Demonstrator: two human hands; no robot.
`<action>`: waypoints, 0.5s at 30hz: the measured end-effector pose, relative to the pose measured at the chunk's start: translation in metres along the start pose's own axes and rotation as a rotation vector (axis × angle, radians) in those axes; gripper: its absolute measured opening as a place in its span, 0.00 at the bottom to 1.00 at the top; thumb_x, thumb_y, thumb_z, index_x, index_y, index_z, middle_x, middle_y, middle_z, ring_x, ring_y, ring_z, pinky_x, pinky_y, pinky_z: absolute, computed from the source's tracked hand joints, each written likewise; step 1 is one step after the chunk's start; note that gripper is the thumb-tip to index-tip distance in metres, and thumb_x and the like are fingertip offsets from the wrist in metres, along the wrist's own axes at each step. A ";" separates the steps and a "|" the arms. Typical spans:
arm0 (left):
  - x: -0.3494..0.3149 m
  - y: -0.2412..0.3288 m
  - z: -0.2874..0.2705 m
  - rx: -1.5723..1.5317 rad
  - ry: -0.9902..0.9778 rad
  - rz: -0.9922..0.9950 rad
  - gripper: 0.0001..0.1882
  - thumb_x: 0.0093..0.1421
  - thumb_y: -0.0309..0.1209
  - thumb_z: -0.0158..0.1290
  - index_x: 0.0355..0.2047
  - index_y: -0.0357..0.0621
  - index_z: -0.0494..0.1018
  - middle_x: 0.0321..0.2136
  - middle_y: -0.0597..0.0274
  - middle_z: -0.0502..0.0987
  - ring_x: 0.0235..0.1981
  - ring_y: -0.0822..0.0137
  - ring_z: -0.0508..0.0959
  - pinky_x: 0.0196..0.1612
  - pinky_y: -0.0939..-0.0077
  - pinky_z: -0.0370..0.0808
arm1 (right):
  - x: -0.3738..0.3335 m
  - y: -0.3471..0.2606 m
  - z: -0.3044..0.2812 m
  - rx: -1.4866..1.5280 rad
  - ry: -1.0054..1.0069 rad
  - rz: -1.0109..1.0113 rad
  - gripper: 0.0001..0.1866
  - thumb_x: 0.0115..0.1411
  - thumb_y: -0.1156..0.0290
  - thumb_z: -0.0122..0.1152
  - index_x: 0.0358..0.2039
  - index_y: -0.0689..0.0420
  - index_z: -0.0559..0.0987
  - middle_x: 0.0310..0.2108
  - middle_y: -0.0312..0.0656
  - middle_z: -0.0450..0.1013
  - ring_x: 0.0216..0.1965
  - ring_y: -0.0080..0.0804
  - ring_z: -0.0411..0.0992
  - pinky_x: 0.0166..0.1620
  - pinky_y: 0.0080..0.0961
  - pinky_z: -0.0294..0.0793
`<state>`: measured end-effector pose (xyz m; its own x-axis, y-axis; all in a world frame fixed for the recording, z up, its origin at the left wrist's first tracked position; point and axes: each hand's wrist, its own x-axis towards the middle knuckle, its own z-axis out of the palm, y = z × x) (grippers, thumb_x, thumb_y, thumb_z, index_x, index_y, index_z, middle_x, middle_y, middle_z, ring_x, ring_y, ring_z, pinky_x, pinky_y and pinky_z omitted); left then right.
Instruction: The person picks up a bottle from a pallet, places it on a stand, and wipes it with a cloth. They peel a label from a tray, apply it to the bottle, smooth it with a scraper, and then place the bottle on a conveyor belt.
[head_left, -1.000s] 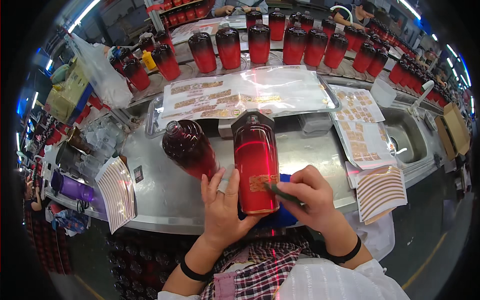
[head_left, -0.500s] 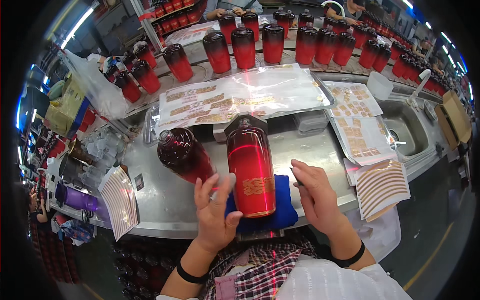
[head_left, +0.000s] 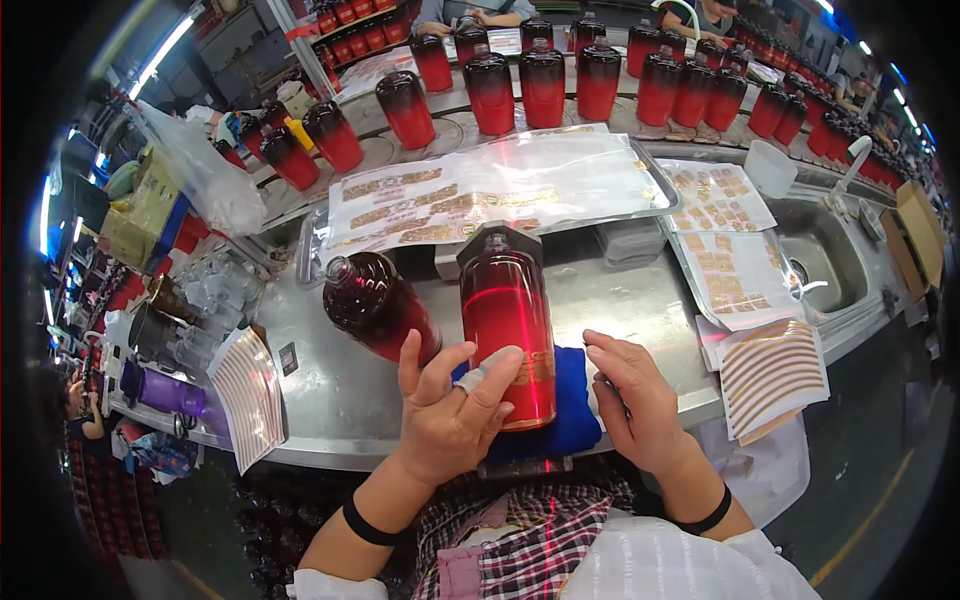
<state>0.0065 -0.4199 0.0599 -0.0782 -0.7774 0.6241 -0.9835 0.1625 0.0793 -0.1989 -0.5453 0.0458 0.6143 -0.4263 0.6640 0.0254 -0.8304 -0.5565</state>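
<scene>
A red bottle (head_left: 505,310), dark toward its neck, lies tilted in front of me with its base toward me, resting on a blue cloth (head_left: 572,400). Its neck sits at a dark angular holder (head_left: 526,238). My left hand (head_left: 450,415) has its fingers apart, with a pale wrap on one finger. A fingertip touches the bottle beside its gold decal (head_left: 537,368), partly covering it. My right hand (head_left: 635,405) hovers right of the bottle, fingers curled around a small dark piece, mostly hidden. A second dark-red bottle (head_left: 380,305) leans just left of the first.
Behind the bottle lies a tray (head_left: 660,180) with white decal sheets (head_left: 560,165). More gold decal sheets (head_left: 725,270) and striped strips (head_left: 770,375) lie right, near a sink (head_left: 825,255). Striped strips (head_left: 248,395) also lie left. Red bottles (head_left: 490,95) line a conveyor; people work beyond.
My left hand has moved right, from the bottle's left edge onto its decal area. My right hand stays about where it was. The bottles on the conveyor have shifted along.
</scene>
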 end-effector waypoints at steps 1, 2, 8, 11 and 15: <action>0.001 -0.003 0.000 0.003 -0.003 0.001 0.21 0.61 0.37 0.53 0.54 0.48 0.75 0.39 0.67 0.82 0.53 0.61 0.70 0.68 0.47 0.48 | 0.000 -0.001 0.001 0.002 0.007 0.009 0.27 0.52 0.89 0.57 0.55 0.63 0.71 0.53 0.58 0.70 0.51 0.55 0.71 0.53 0.41 0.72; 0.003 -0.006 0.001 0.007 -0.006 -0.002 0.21 0.60 0.36 0.54 0.54 0.48 0.75 0.39 0.67 0.82 0.53 0.62 0.70 0.68 0.46 0.48 | 0.000 -0.001 0.000 0.001 0.011 0.009 0.27 0.52 0.89 0.57 0.55 0.63 0.71 0.53 0.58 0.70 0.51 0.55 0.71 0.53 0.41 0.72; -0.011 -0.003 -0.006 0.049 -0.003 0.074 0.23 0.55 0.34 0.57 0.53 0.52 0.76 0.38 0.69 0.82 0.52 0.62 0.70 0.68 0.43 0.48 | -0.006 0.002 -0.002 0.011 0.019 0.039 0.26 0.52 0.88 0.58 0.54 0.62 0.71 0.52 0.57 0.70 0.51 0.54 0.71 0.53 0.40 0.72; 0.002 -0.005 -0.007 0.085 -0.038 0.101 0.23 0.54 0.34 0.58 0.52 0.53 0.76 0.33 0.70 0.82 0.52 0.63 0.70 0.68 0.43 0.49 | -0.005 0.000 0.001 0.017 -0.012 0.069 0.26 0.52 0.87 0.59 0.54 0.62 0.72 0.52 0.56 0.70 0.50 0.53 0.71 0.53 0.40 0.72; 0.012 -0.010 -0.004 0.073 -0.018 0.146 0.23 0.53 0.35 0.59 0.51 0.53 0.77 0.25 0.70 0.77 0.50 0.64 0.71 0.68 0.44 0.50 | -0.001 -0.002 0.003 0.025 -0.027 0.050 0.25 0.53 0.89 0.56 0.53 0.62 0.73 0.54 0.56 0.70 0.53 0.50 0.71 0.54 0.36 0.71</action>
<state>0.0160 -0.4280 0.0697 -0.2233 -0.7598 0.6107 -0.9707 0.2304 -0.0682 -0.1967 -0.5423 0.0448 0.6361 -0.4573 0.6215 0.0137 -0.7987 -0.6016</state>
